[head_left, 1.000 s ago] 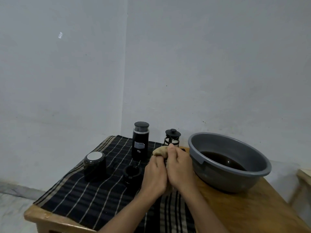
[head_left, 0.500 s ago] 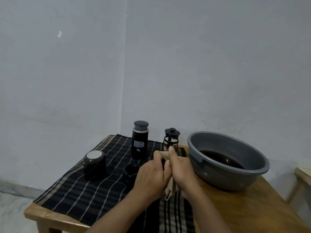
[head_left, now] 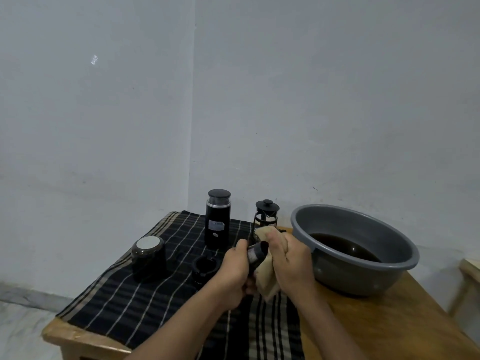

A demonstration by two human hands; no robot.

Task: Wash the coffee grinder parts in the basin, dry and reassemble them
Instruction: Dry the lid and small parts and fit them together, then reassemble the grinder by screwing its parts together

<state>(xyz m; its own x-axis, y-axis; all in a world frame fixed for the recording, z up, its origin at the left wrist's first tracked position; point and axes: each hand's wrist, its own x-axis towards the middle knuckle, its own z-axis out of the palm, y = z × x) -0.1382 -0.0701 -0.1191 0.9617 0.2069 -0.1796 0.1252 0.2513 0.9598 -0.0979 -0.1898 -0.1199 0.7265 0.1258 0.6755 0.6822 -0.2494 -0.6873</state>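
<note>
Seen from a head-worn camera, 2 bare forearms reach in from the bottom edge, cut off below the elbows, and meet above the middle of a wooden table (head_left: 389,328). The left hand (head_left: 233,268) has its fingers curled round a small dark cylindrical grinder part (head_left: 257,253). Only the upper end of the part shows, and its detail is hard to make out. The right hand (head_left: 288,258) clutches a beige cloth (head_left: 267,279), bunched against the right side of the part. The cloth's folds hide the right palm and the lower half of the part. Just right of the hands sits a grey basin (head_left: 350,279) holding dark liquid whose bottom cannot be seen. A black striped tablecloth (head_left: 124,302) covers the left half of the table. On it, at the far side, stand a tall black grinder body (head_left: 217,219) with a small pale label too blurred to read and, to its right, a small French press (head_left: 266,215), its base hidden behind the beige cloth. Nearer and to the left sit a dark jar (head_left: 148,258) with a white top and a short black ring-shaped piece (head_left: 205,266), partly hidden by the left hand. At the right edge, a pale piece of furniture (head_left: 470,266) is cut off.
</note>
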